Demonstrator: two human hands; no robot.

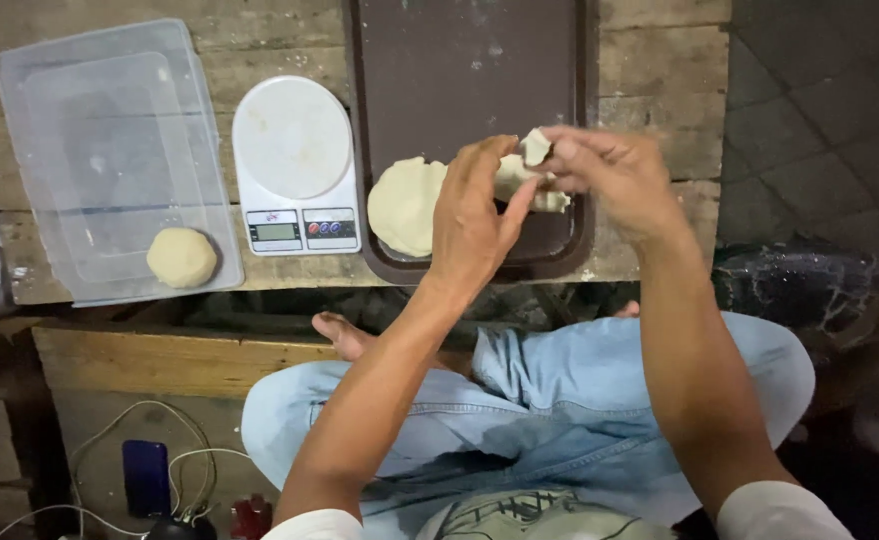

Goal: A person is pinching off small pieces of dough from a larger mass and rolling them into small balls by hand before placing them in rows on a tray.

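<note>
Head view looks down on both hands over the near end of a dark brown tray (460, 60). Left hand (475, 215) and right hand (610, 175) pinch a small torn piece of dough (522, 172) between curled fingers. Just left of it, on the tray, lies a larger dough mass (405, 205). Left of the tray stand a white kitchen scale (295, 165) and a clear plastic lid (110, 150) bearing a dough ball (182, 257).

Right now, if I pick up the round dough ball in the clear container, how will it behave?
The dough ball looks soft and would probably dent under a firm squeeze. Rounded, it may roll if nudged across the clear container. Its matte surface suggests it won't slip.
</note>
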